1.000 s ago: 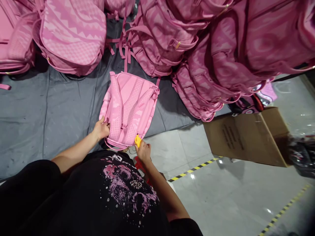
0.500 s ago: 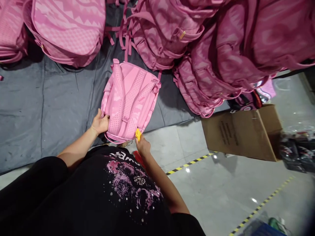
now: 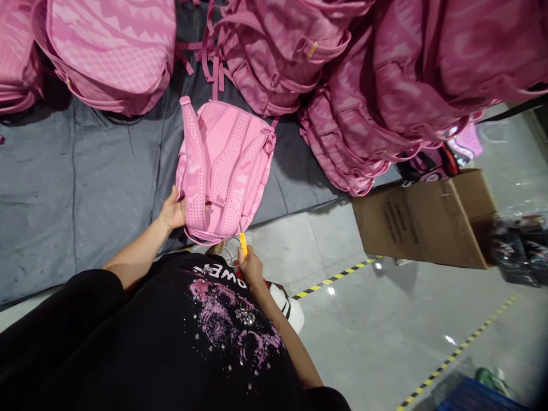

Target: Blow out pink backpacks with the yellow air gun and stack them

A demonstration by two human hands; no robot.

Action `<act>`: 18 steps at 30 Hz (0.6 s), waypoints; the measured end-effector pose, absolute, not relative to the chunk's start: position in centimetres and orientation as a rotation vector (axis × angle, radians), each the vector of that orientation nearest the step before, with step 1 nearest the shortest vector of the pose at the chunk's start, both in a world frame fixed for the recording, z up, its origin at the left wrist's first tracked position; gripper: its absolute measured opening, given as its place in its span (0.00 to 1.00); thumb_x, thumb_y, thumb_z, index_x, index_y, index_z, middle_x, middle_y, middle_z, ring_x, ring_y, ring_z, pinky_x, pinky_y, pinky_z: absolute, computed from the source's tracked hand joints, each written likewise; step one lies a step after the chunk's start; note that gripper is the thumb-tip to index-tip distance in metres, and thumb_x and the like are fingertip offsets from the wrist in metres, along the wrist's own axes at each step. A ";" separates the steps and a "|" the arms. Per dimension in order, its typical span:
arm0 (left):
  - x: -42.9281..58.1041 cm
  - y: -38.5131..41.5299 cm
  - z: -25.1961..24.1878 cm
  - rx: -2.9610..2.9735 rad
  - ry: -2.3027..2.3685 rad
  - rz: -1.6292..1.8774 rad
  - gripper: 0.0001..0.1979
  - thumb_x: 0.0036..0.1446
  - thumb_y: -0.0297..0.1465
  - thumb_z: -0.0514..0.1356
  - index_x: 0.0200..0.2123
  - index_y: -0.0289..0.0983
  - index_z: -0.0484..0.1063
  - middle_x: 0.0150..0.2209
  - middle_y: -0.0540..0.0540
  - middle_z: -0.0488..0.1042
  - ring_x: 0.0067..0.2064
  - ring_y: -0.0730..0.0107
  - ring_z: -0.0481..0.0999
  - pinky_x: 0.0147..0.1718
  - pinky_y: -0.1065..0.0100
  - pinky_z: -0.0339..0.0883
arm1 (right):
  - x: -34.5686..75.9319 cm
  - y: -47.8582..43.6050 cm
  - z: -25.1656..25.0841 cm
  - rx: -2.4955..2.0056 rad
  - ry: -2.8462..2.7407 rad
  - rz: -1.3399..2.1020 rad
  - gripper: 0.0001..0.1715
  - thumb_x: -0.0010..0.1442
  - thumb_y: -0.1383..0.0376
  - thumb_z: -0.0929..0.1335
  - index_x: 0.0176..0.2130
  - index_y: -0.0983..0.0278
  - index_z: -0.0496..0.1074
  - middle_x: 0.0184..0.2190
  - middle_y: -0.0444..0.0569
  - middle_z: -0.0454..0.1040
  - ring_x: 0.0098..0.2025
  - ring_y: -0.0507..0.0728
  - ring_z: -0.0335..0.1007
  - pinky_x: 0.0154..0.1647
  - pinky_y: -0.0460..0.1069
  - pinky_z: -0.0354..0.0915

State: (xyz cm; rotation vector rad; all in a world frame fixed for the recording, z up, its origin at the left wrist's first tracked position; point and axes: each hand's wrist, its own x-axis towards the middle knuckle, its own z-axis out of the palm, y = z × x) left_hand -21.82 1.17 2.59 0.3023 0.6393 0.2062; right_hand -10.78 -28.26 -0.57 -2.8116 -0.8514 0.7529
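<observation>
A small pink backpack (image 3: 231, 154) lies on the grey cloth, its back panel and perforated shoulder straps facing up and its top loop towards me. My left hand (image 3: 173, 211) is at its left side, thumb outside and fingers slipped beneath the left shoulder strap (image 3: 196, 171), which stands lifted off the panel. Part of those fingers is hidden by the strap. My right hand (image 3: 250, 265) is closed around yellow thread snips (image 3: 244, 244), whose thin tip points at the bag's lower right edge.
Larger pink backpacks (image 3: 111, 51) stand along the far side, with more piled at the right (image 3: 342, 131). Grey cloth (image 3: 115, 188) covers the work surface. On the tiled floor are a cardboard box (image 3: 419, 222), wrapped dark goods (image 3: 520, 251) and a blue crate (image 3: 471, 394).
The left shoulder strap has risen and swung left at its far end. My right hand has drawn slightly back towards me with the snips, baring their tip.
</observation>
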 end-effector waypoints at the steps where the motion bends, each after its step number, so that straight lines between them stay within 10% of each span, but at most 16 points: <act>1: -21.8 1.2 2.6 0.305 0.634 0.205 0.45 0.62 0.61 0.40 0.62 0.30 0.65 0.48 0.30 0.79 0.60 0.41 0.72 0.59 0.38 0.61 | -10.9 -28.3 -0.4 -2.807 -0.839 0.741 0.22 0.73 0.54 0.57 0.55 0.65 0.65 0.39 0.55 0.80 0.40 0.61 0.77 0.33 0.48 0.54; 18: -20.2 1.8 -0.2 0.319 0.344 0.160 0.45 0.59 0.61 0.48 0.59 0.25 0.68 0.49 0.30 0.79 0.57 0.43 0.75 0.62 0.42 0.59 | -12.9 -33.2 0.9 -2.697 -0.736 0.801 0.25 0.72 0.54 0.54 0.53 0.67 0.68 0.37 0.56 0.79 0.36 0.60 0.75 0.33 0.49 0.57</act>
